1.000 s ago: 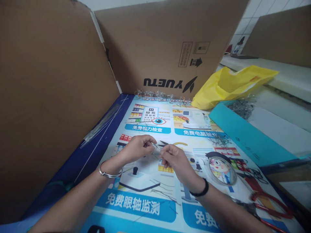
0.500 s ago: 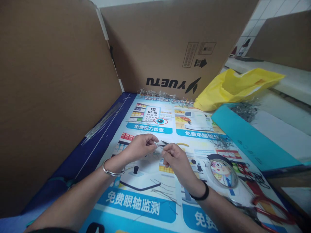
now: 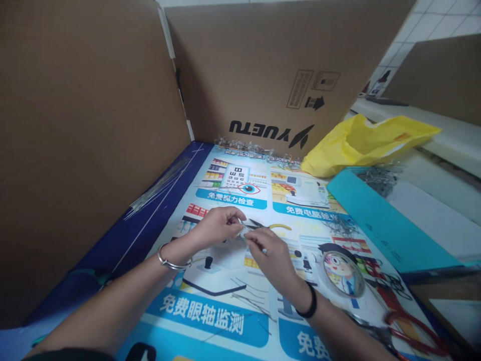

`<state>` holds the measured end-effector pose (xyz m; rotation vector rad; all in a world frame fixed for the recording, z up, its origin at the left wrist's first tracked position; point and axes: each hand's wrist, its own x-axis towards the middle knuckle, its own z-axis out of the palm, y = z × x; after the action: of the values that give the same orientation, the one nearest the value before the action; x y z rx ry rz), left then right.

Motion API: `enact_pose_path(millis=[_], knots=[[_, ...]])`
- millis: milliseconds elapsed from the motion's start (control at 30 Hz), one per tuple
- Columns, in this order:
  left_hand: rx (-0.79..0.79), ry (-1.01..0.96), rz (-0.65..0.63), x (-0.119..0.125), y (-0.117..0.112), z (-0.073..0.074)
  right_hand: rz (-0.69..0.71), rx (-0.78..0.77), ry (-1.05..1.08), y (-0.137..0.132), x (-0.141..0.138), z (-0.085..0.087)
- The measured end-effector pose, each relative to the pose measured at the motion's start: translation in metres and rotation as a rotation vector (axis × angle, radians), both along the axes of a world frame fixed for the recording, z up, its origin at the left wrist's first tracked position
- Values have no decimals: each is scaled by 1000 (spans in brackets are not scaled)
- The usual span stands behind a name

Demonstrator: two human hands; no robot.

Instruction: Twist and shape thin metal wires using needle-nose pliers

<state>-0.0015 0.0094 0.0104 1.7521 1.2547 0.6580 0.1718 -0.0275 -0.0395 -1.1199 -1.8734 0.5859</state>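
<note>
Left hand and right hand pinch a fine wire piece fingertip-to-fingertip above the printed sheet; risk: uneven pull could kink it or slip it free.

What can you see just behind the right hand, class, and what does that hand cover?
Beyond the right hand, on the printed mat, lies a dark-tipped tool with one yellow handle showing. The hand hides its nearer part; any second handle cannot be seen.
</note>
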Motion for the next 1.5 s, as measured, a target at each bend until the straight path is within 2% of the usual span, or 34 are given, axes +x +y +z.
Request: enact_pose_path(millis=[167, 433, 567, 800, 1000, 1133, 1500], knots=[[-32, -48, -20, -1, 0, -2, 17, 115, -71, -1, 2, 2], [-34, -57, -30, 0, 0, -2, -25, 82, -19, -1, 1, 2], [-11, -38, -44, 0, 0, -1, -34, 121, -55, -1, 0, 5], [-12, -19, -63, 0, 0, -2, -24, 261, -183, -2, -1, 8], [-50, -42, -71, 0, 2, -7, -15, 412, -337, -1, 2, 4], [-53, -53, -77, -1, 2, -7, -3, 520, -362, 0, 5, 2], [-50, -52, -88, -1, 1, -3, -4, 484, -385, 1, 7, -2]])
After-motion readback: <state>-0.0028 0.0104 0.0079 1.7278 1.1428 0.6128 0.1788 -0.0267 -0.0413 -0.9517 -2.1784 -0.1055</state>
